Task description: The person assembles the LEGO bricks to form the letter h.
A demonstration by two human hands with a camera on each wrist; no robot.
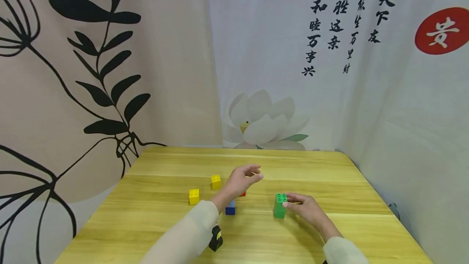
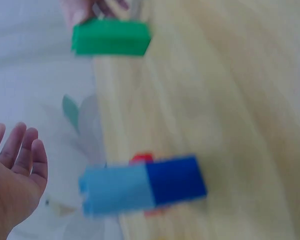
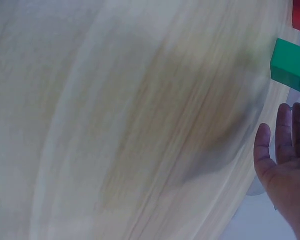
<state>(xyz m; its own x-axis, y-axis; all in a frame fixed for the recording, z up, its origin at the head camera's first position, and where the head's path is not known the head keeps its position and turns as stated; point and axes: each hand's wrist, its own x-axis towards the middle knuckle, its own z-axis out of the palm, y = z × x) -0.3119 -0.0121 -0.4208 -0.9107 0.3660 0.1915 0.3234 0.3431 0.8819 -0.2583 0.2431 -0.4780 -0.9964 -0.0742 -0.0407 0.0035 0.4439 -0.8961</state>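
Note:
At the right of the head view stands an upright green toy-block stack [image 1: 280, 207]. My right hand [image 1: 305, 211] pinches it near the top, thumb at its front edge and index finger behind. In the right wrist view, the other fingers [image 3: 285, 132] extend loosely beside the green stack [image 3: 292, 65]. My left hand [image 1: 246, 180] hovers over the table with nothing in it, fingers relaxed. Below it is a two-tone stack [image 1: 230, 208], light blue over dark blue, partly hidden by the wrist. A red block [image 1: 243, 194] shows behind that stack, mostly covered by the left hand.
Two yellow blocks [image 1: 194, 196] sit left of my left wrist, one farther back. A small black object [image 1: 216, 239] with a yellow patch shows beside the left sleeve. The wooden table [image 1: 176, 166] ends at a printed curtain [image 1: 256, 72].

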